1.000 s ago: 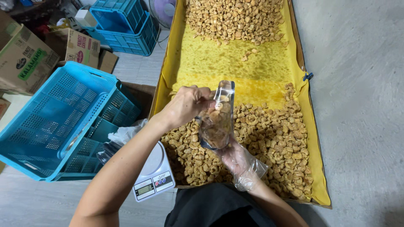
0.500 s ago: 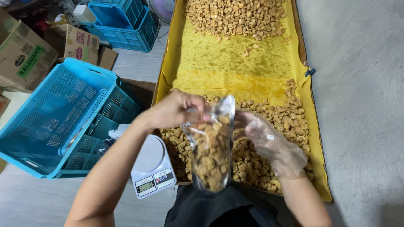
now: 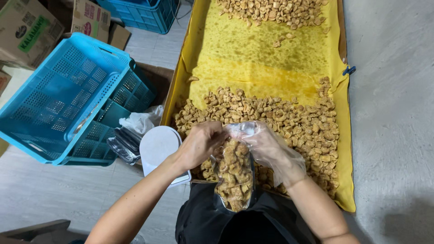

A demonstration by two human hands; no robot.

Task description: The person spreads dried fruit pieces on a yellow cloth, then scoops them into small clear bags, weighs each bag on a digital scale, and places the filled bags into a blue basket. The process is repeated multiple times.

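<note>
Bag (image 3: 234, 174) of fried snack pieces hangs upright below your hands, long axis vertical, over your lap | left hand (image 3: 201, 143) bare, fingers pinching its mouth | right hand (image 3: 271, 151) gloved, gripping opposite lip | both equally near | tray (image 3: 343, 135) just beyond.

1. You work in even, fairly bright overhead light; shadows are soft.
2. Your clear bag (image 3: 234, 174) and gloved right hand (image 3: 271, 151) catch mild glare.
3. Focus stays sharp centrally; the blue crate (image 3: 58, 97) bows slightly toward the edge.
</note>
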